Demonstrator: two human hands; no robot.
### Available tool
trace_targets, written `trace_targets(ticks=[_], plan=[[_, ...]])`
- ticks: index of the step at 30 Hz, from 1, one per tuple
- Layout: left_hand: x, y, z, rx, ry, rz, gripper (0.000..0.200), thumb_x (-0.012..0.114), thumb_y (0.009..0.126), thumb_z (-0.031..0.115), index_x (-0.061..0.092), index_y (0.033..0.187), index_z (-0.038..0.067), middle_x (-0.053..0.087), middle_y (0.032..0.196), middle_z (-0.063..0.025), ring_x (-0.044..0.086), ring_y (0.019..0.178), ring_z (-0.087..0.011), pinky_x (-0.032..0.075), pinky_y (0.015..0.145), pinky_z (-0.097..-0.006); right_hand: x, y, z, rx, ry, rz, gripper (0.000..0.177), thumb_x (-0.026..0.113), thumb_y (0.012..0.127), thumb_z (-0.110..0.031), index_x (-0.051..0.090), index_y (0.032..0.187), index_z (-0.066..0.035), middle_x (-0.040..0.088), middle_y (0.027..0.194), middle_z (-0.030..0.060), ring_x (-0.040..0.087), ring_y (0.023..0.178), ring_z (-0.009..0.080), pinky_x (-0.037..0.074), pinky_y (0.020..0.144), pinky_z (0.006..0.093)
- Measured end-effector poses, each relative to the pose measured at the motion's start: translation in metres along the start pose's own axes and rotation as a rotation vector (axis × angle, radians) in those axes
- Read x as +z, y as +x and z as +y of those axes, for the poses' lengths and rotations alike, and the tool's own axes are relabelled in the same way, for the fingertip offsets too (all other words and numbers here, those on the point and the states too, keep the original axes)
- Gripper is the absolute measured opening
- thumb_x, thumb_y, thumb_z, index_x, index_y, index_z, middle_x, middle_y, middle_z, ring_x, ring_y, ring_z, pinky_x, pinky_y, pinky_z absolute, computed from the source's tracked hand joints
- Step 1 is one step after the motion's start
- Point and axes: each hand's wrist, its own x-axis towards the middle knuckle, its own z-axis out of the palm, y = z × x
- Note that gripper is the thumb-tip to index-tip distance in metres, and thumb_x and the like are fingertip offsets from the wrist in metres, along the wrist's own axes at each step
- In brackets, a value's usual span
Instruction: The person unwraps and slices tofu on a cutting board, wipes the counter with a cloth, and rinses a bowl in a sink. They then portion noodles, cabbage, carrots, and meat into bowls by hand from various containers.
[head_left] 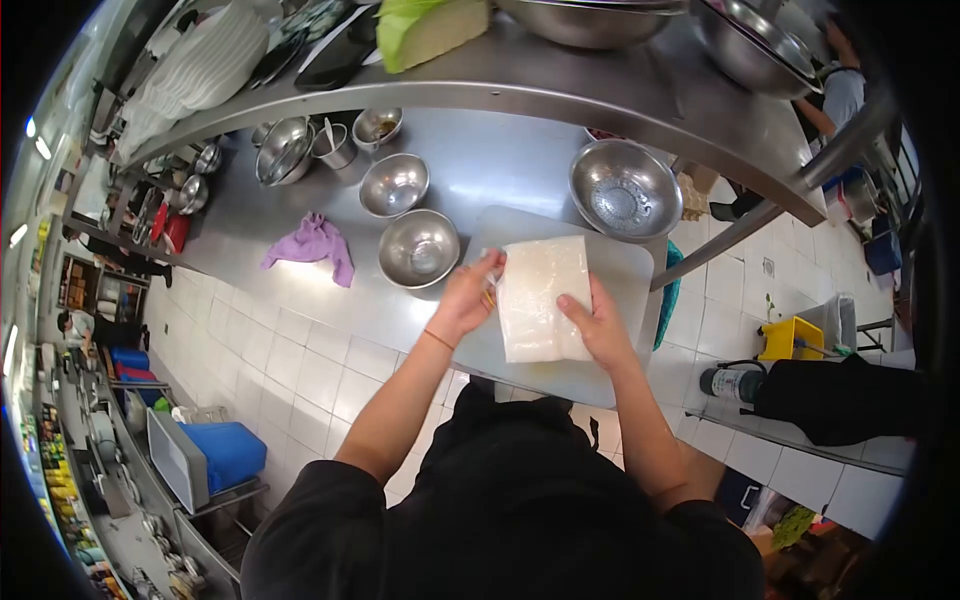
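The fingers of the left hand [466,298] pinch the left edge of a pale, flat packet [540,300]. The fingers of the right hand [600,328] lie spread on its right side, pressing down. The packet lies on a white cutting board [628,268] at the near edge of the steel surface [480,165]. It looks limp and slick, so a firm flat press and a slow, small pull at the pinched edge seem wisest. A bowl [418,248] stands just left, a colander [625,188] beyond.
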Motion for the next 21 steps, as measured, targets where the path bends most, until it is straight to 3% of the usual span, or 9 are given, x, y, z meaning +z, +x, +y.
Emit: trace_targets(ticks=[4, 6, 8, 12, 14, 15, 17, 19, 21], plan=[[-0.03, 0.003, 0.071, -0.086, 0.244, 0.105, 0.023, 0.057, 0.098, 0.025, 0.063, 0.102, 0.004, 0.069, 0.091, -0.0108, 0.068, 0.082, -0.0168, 0.058, 0.069, -0.0292, 0.018, -0.001, 0.011, -0.006, 0.079, 0.114, 0.043, 0.063, 0.093, -0.017, 0.046, 0.129, 0.0, 0.06, 0.117, 0.0096, 0.058, 0.104, 0.0149, 0.046, 0.092, 0.0307], [-0.071, 0.03, 0.084, -0.026, 0.689, 0.235, 0.034, 0.06, 0.095, 0.033, 0.066, 0.102, 0.0, 0.069, 0.089, -0.0161, 0.069, 0.082, -0.0261, 0.057, 0.068, -0.035, 0.023, -0.006, 0.026, 0.11, 0.24, 0.221, 0.042, 0.062, 0.094, -0.014, 0.046, 0.13, -0.002, 0.061, 0.118, 0.0098, 0.059, 0.105, 0.0167, 0.048, 0.091, 0.0317], [-0.046, 0.015, 0.111, 0.126, 1.76, 0.361, 0.053, 0.063, 0.089, 0.041, 0.064, 0.102, -0.01, 0.069, 0.087, -0.023, 0.067, 0.085, -0.0371, 0.054, 0.078, -0.0437, 0.03, -0.015, 0.048, 0.137, 0.29, 0.28, 0.041, 0.061, 0.094, -0.012, 0.045, 0.131, -0.003, 0.06, 0.119, 0.0097, 0.058, 0.107, 0.0174, 0.048, 0.092, 0.0323], [-0.072, 0.035, 0.099, 0.312, 2.179, 0.203, 0.058, 0.065, 0.084, 0.045, 0.065, 0.098, -0.011, 0.067, 0.086, -0.0271, 0.064, 0.086, -0.0418, 0.048, 0.088, -0.047, 0.048, -0.027, 0.081, 0.174, 0.477, 0.374, 0.044, 0.06, 0.094, -0.007, 0.041, 0.134, -0.006, 0.059, 0.12, 0.0091, 0.057, 0.111, 0.0187, 0.048, 0.094, 0.034], [-0.066, 0.025, 0.085, 1.114, 2.154, 0.312, 0.052, 0.066, 0.084, 0.041, 0.066, 0.096, -0.01, 0.067, 0.09, -0.0251, 0.064, 0.085, -0.0402, 0.045, 0.092, -0.0451, 0.056, -0.031, 0.088, 0.165, 0.497, 0.363, 0.048, 0.059, 0.094, -0.006, 0.037, 0.137, -0.008, 0.055, 0.126, 0.0086, 0.056, 0.114, 0.0192, 0.049, 0.095, 0.0363], [-0.046, 0.008, 0.073, 0.972, 1.886, 0.228, 0.053, 0.067, 0.085, 0.04, 0.065, 0.1, -0.01, 0.066, 0.096, -0.0261, 0.064, 0.082, -0.0387, 0.048, 0.088, -0.0421, 0.062, -0.032, 0.083, 0.174, 0.541, 0.353, 0.048, 0.059, 0.094, -0.006, 0.038, 0.137, -0.01, 0.054, 0.128, 0.0081, 0.055, 0.117, 0.0204, 0.049, 0.096, 0.0384], [-0.005, -0.023, 0.068, 0.111, 1.576, -0.064, 0.056, 0.069, 0.086, 0.036, 0.059, 0.11, -0.014, 0.066, 0.105, -0.023, 0.067, 0.086, -0.0318, 0.051, 0.082, -0.0371, 0.066, -0.034, 0.074, 0.224, 0.6, 0.326, 0.048, 0.058, 0.095, -0.008, 0.038, 0.137, -0.014, 0.051, 0.133, 0.0068, 0.052, 0.122, 0.0223, 0.048, 0.098, 0.0423], [-0.012, -0.03, 0.044, -0.229, 0.911, -0.28, 0.049, 0.071, 0.088, 0.027, 0.059, 0.115, -0.011, 0.066, 0.108, -0.0174, 0.067, 0.092, -0.0221, 0.053, 0.078, -0.0313, 0.063, -0.035, 0.068, 0.245, 0.613, 0.262, 0.047, 0.058, 0.096, -0.012, 0.038, 0.138, -0.013, 0.05, 0.133, 0.0066, 0.05, 0.124, 0.0214, 0.047, 0.099, 0.0416], [-0.022, -0.033, 0.03, -0.286, 0.664, -0.286, 0.046, 0.071, 0.087, 0.022, 0.058, 0.117, -0.011, 0.067, 0.109, -0.0148, 0.066, 0.094, -0.0195, 0.053, 0.079, -0.0303, 0.042, -0.03, 0.071, 0.262, 0.621, 0.19, 0.047, 0.058, 0.097, -0.016, 0.037, 0.138, -0.011, 0.049, 0.134, 0.0064, 0.049, 0.125, 0.0205, 0.045, 0.099, 0.0409]])
